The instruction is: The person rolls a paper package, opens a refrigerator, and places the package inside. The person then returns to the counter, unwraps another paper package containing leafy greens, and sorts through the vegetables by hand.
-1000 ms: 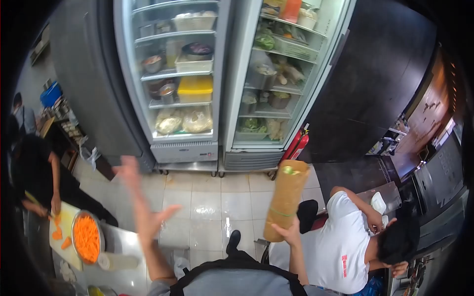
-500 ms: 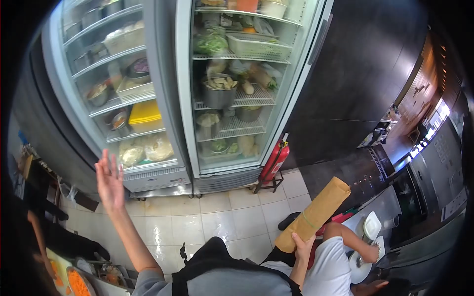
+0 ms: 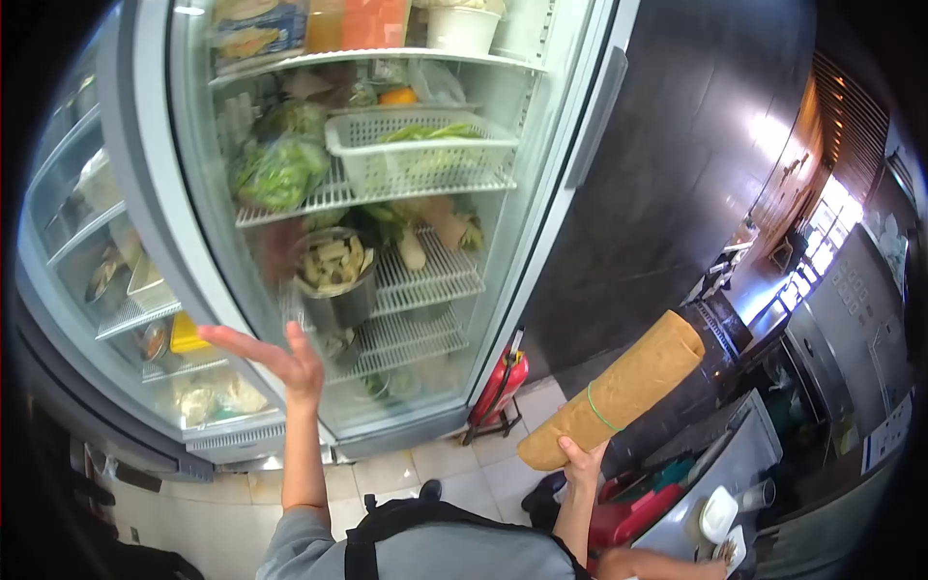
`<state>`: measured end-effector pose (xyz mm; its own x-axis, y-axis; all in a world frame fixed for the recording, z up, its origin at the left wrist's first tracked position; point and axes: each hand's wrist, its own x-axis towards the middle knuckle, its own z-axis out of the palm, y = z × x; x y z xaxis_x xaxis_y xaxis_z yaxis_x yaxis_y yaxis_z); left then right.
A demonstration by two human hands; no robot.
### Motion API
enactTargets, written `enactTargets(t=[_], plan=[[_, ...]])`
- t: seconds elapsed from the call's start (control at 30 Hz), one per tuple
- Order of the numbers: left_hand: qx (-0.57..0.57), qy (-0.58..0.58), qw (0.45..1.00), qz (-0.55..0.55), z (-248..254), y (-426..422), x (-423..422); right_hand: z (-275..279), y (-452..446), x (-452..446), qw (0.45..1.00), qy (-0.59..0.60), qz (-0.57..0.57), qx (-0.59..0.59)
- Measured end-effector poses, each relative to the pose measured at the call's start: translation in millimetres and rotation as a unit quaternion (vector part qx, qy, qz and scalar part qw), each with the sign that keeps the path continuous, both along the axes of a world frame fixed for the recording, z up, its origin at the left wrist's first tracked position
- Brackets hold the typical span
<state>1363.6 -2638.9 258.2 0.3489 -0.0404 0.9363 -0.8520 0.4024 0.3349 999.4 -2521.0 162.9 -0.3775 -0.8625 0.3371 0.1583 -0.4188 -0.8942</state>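
Observation:
In my right hand is a thick roll of brown paper, tilted up to the right, with a thin green rubber band around its middle. My fingers wrap its lower end. My left hand is raised with fingers apart and holds nothing. It appears in front of the glass-door fridge, near the frame between the two doors; whether it touches cannot be made out. Behind the glass are a metal pot of pale cut pieces, a white basket with green vegetables and bagged greens.
A second glass-door fridge stands at the left. A red fire extinguisher is on a stand by the fridge's right corner. A dark wall rises on the right. At lower right, another person's arm reaches towards white containers on a metal counter.
My view has moved closer to the right-hand fridge. My left hand has gone from before the left fridge to the right one. The paper roll stays in my right hand.

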Motion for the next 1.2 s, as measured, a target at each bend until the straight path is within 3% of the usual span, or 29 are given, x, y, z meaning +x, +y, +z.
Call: enactTargets(t=[0.07,0.17,0.33,0.43,0.5,0.57,0.63,0.67,0.73,0.8,0.87,0.93,1.0,1.03,1.1,1.13,1.2], plan=[[-0.001,-0.06,0.998,0.006,-21.7,-56.9,-16.6,9.0,-38.9,-6.9,0.998,-0.02,0.054,-0.038],[0.004,-0.245,0.96,0.134,-36.0,-103.9,-37.4,38.1,-85.1,-8.4,0.98,-0.047,0.155,-0.114],[-0.066,-0.206,0.975,0.042,-50.9,-117.0,-37.4,67.4,-196.0,-6.0,0.881,0.017,0.33,-0.339],[-0.048,-0.203,0.978,0.013,-57.9,-108.9,-37.1,88.6,-252.4,23.7,0.799,0.03,0.424,-0.426],[0.05,-0.163,0.983,0.068,-69.6,-86.5,-46.8,90.0,-275.1,51.7,0.75,0.018,0.522,-0.406],[0.076,-0.161,0.965,0.192,-85.0,-52.7,-54.6,87.0,-292.8,73.8,0.692,0.046,0.605,-0.39],[0.265,-0.077,0.889,0.366,-92.3,4.2,-61.5,89.1,-304.4,84.3,0.64,0.065,0.702,-0.305],[0.354,-0.012,0.828,0.434,-101.7,36.9,-76.0,86.0,-298.8,80.0,0.645,0.088,0.718,-0.247],[0.562,0.146,0.621,0.527,-126.1,109.1,-108.4,64.2,-314.9,71.0,0.621,0.144,0.751,-0.171],[0.716,0.478,0.346,0.373,-173.9,189.6,-141.6,37.8,-349.4,77.7,0.586,0.195,0.774,-0.14],[0.614,0.661,0.218,0.373,-162.6,263.8,-202.9,33.3,-339.3,86.0,0.566,0.194,0.791,-0.128],[0.582,0.49,0.085,0.643,-207.2,319.9,-263.7,31.3,-338.2,82.6,0.575,0.197,0.785,-0.118],[0.53,0.499,0.018,0.686,-138.7,325.2,-333.0,29.7,-329.6,76.5,0.6,0.193,0.77,-0.105],[0.485,0.527,0.022,0.698,-128.4,321.0,-359.1,29.4,-334.3,73.6,0.611,0.189,0.762,-0.097],[0.387,0.575,0.034,0.72,-123.0,325.4,-400.7,27.6,-330.8,81.0,0.579,0.187,0.785,-0.114],[0.4,0.546,-0.035,0.736,-125.4,321.9,-422.5,28.9,-330.1,81.2,0.565,0.186,0.794,-0.121],[0.402,0.658,0.119,0.626,-123.7,317.4,-448.9,28.7,-331.1,76.8,0.549,0.176,0.809,-0.117]])
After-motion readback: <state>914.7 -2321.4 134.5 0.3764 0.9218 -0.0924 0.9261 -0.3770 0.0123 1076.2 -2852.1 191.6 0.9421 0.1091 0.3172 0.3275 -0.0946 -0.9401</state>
